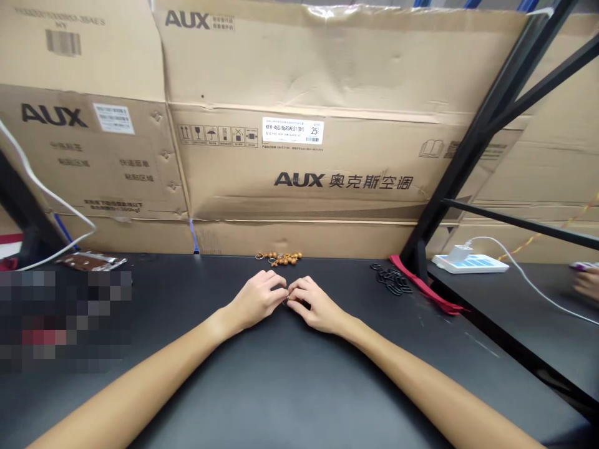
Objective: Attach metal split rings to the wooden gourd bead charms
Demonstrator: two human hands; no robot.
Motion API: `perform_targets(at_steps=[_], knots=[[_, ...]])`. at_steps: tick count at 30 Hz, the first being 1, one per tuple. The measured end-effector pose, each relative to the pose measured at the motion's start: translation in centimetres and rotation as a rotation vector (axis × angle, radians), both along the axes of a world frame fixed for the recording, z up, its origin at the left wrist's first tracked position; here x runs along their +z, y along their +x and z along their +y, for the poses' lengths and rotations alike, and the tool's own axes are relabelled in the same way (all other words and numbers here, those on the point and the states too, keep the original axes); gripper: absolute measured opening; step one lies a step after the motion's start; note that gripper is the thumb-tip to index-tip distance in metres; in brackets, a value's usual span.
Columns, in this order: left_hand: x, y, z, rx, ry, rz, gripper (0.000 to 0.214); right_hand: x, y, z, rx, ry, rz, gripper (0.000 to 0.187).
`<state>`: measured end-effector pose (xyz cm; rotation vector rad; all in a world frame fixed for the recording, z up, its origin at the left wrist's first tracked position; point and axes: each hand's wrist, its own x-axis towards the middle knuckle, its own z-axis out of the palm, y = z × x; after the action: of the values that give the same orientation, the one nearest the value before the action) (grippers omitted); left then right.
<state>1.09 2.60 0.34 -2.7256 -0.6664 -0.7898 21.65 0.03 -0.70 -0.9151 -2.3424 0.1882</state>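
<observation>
Fingers [279, 285] of the left hand [255, 300] and right hand [318, 305] meet, pinching a small metal ring [291, 299] between them for fine control, just above a black workbench [201, 386]. A strand of amber beads [279, 257] lies ahead; black clips [390, 280] sit to the right.

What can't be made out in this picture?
In the head view:
Small item between the left hand and right hand: fingers hide most of it.
Bench's left side: blurred by a pixelated patch.
Orange beads: too small to count.
Another person's hand: cut off by the right edge.
</observation>
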Motion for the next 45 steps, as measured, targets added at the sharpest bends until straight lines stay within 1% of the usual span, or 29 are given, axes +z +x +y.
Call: perform_targets(at_steps=[2, 5, 7, 9, 13, 15, 17, 20, 22, 24, 27, 29, 31, 34, 36, 37, 38, 40, 43, 45], knots=[[-0.1, 0.0, 0.1, 0.002, -0.032, -0.041, 0.024, 0.0, 0.0, 0.0, 0.010, -0.005, 0.021, 0.015], [-0.4, 0.0, 0.5, 0.048, -0.133, -0.154, 0.019, 0.0, 0.0, 0.0, 0.014, -0.011, 0.043, 0.015], [-0.6, 0.0, 0.6, 0.072, -0.177, -0.178, 0.016, 0.1, -0.1, 0.0, 0.008, -0.015, 0.044, 0.015], [-0.5, 0.1, 0.5, 0.075, -0.157, -0.144, 0.012, 0.1, 0.0, 0.0, -0.001, -0.017, 0.041, 0.017], [-0.1, 0.1, 0.0, 0.040, -0.013, -0.028, 0.018, 0.0, 0.0, 0.1, -0.001, -0.013, 0.034, 0.018], [-0.1, 0.0, -0.1, 0.024, 0.011, -0.011, 0.021, -0.1, 0.0, 0.1, 0.004, -0.008, 0.031, 0.019], [-0.3, 0.0, 0.1, 0.030, -0.032, -0.059, 0.020, -0.1, 0.0, 0.1, 0.008, 0.000, 0.025, 0.019], [-0.7, 0.0, 0.7, 0.084, -0.163, -0.178, 0.015, -0.1, -0.1, 0.1, 0.009, 0.032, 0.006, 0.018], [-0.9, 0.0, 0.9, 0.101, -0.199, -0.199, 0.014, -0.2, -0.2, 0.1, 0.005, 0.059, -0.009, 0.018], [-0.8, 0.0, 0.7, 0.085, -0.143, -0.153, 0.009, -0.3, -0.2, 0.2, 0.004, 0.072, -0.014, 0.017], [-0.3, 0.1, 0.2, 0.033, 0.028, -0.032, 0.014, -0.4, -0.1, 0.3, 0.014, 0.073, -0.001, 0.017], [-0.1, 0.2, -0.1, 0.009, 0.077, -0.002, 0.017, -0.4, -0.1, 0.3, 0.018, 0.075, 0.005, 0.017], [-0.2, 0.2, 0.0, 0.018, 0.031, -0.060, 0.018, -0.4, -0.1, 0.3, 0.014, 0.100, -0.006, 0.016], [-0.7, 0.2, 0.7, 0.077, -0.144, -0.205, 0.016, -0.4, -0.1, 0.3, 0.009, 0.169, -0.067, 0.015], [-1.0, 0.1, 1.0, 0.106, -0.228, -0.241, 0.017, -0.4, -0.1, 0.3, 0.012, 0.202, -0.100, 0.016], [-1.1, 0.1, 1.1, 0.112, -0.236, -0.236, 0.015, -0.3, -0.1, 0.3, 0.010, 0.205, -0.104, 0.016], [-1.1, 0.1, 1.1, 0.108, -0.221, -0.216, 0.012, -0.3, -0.2, 0.2, 0.002, 0.201, -0.098, 0.017], [-0.9, 0.1, 0.8, 0.077, -0.142, -0.152, 0.007, -0.3, -0.2, 0.2, -0.017, 0.182, -0.075, 0.017], [-0.6, 0.1, 0.3, 0.028, -0.027, -0.065, 0.013, -0.4, -0.2, 0.2, -0.029, 0.152, -0.031, 0.018], [-0.5, 0.2, 0.2, 0.023, -0.016, -0.074, 0.016, -0.5, -0.2, 0.1, -0.019, 0.147, -0.023, 0.020]])
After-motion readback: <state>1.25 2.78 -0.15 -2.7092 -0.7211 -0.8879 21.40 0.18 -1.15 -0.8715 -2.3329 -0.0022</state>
